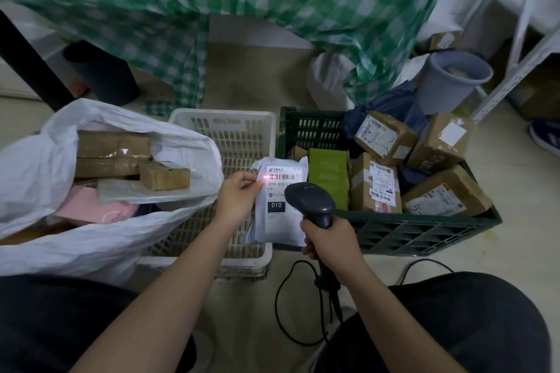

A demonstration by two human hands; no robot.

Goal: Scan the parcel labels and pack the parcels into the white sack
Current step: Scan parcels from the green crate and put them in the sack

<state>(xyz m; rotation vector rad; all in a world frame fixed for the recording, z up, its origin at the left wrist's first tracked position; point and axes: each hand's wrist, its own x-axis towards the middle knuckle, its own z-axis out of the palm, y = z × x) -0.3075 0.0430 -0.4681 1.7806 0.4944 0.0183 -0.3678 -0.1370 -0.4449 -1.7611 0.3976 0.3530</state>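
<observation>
Two hands raised, left (pixel 236 195) pinching white parcel (pixel 278 221), right (pixel 330 241) gripping scanner (pixel 312 201)

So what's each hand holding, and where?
Left hand pinches the white parcel at its upper left edge; right hand grips the scanner by its handle.

White sack (pixel 39 166) mouth gapes open; white basket (pixel 222 118) beside it.

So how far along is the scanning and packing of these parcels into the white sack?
Partly done. The white plastic sack already holds several brown cardboard parcels. In hand: the left hand pinches a white soft mailer while the right hand aims the black handheld scanner, red line on its barcode. Left: about six parcels in the dark green plastic crate.
</observation>
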